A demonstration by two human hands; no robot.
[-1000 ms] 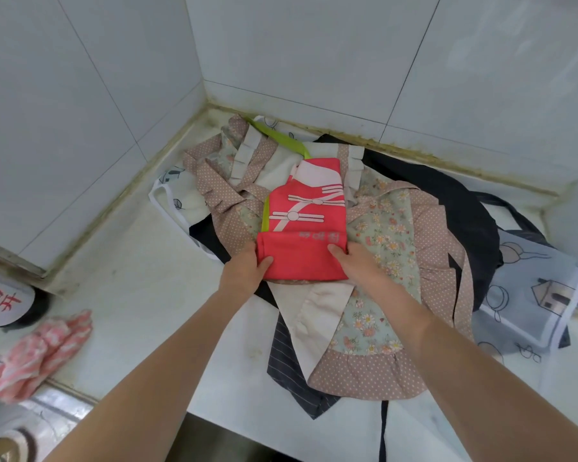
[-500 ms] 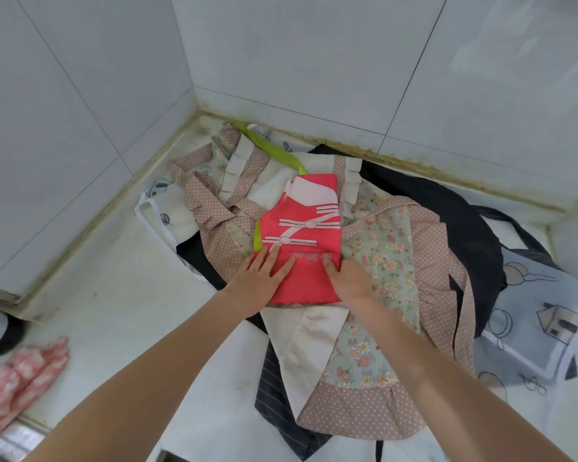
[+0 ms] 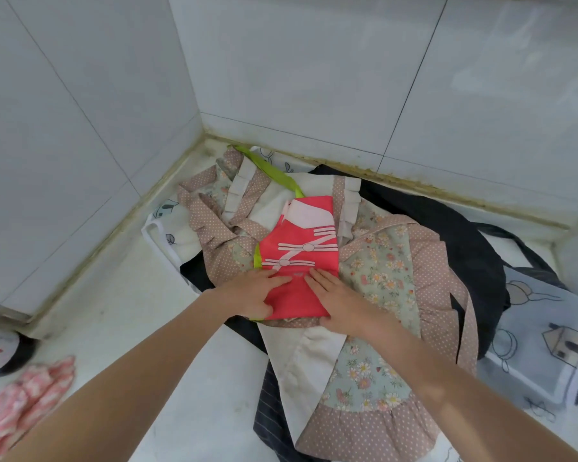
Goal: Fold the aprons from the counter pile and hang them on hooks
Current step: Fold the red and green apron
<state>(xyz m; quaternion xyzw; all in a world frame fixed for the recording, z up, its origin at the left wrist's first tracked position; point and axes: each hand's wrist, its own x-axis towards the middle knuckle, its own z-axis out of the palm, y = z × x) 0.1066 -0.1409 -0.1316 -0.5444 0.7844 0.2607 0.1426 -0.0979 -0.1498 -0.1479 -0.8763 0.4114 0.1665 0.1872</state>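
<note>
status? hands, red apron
Left hand and right hand flat, pressing folded red apron atop the pile. Not hung. Nothing in the way.

Head camera looks steeply down, close over the counter [image 3: 121, 315] corner.

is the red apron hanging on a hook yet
No, the folded red apron lies on the apron pile on the counter, with the left hand and right hand pressing it flat.
</note>
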